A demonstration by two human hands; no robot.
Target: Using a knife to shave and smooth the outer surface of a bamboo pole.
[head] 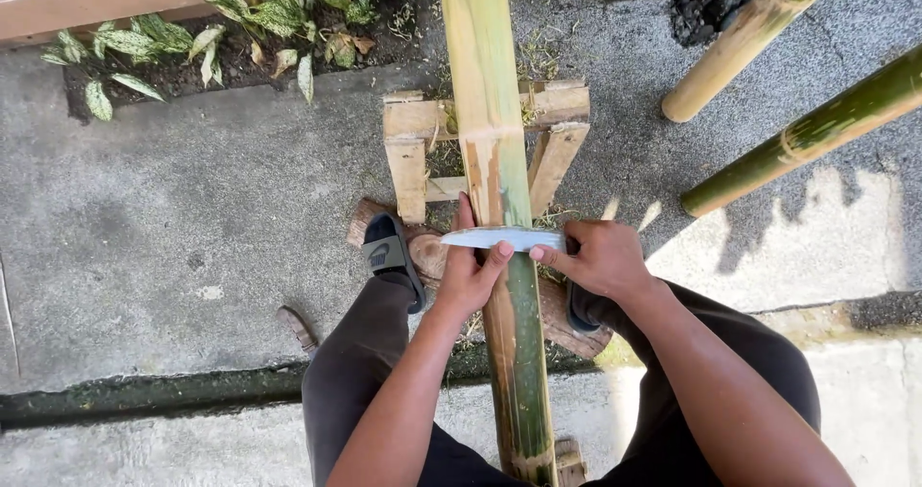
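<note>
A long green bamboo pole (492, 112) runs away from me between my knees, its upper part shaved pale. A metal knife blade (495, 238) lies crosswise on the pole. My right hand (600, 256) grips the knife's handle end on the right side of the pole. My left hand (469, 268) presses on the blade's tip end, thumb on the flat of the blade and fingers against the pole. The pole rests on a small wooden stand (413, 141) farther out.
Two more bamboo poles (744, 40) (816, 132) slant in from the upper right. A log (427, 252) lies under my sandalled feet (389, 255). Leafy plants (230, 26) grow in a soil bed at the top. Concrete ground (173, 228) with a dark groove lies left.
</note>
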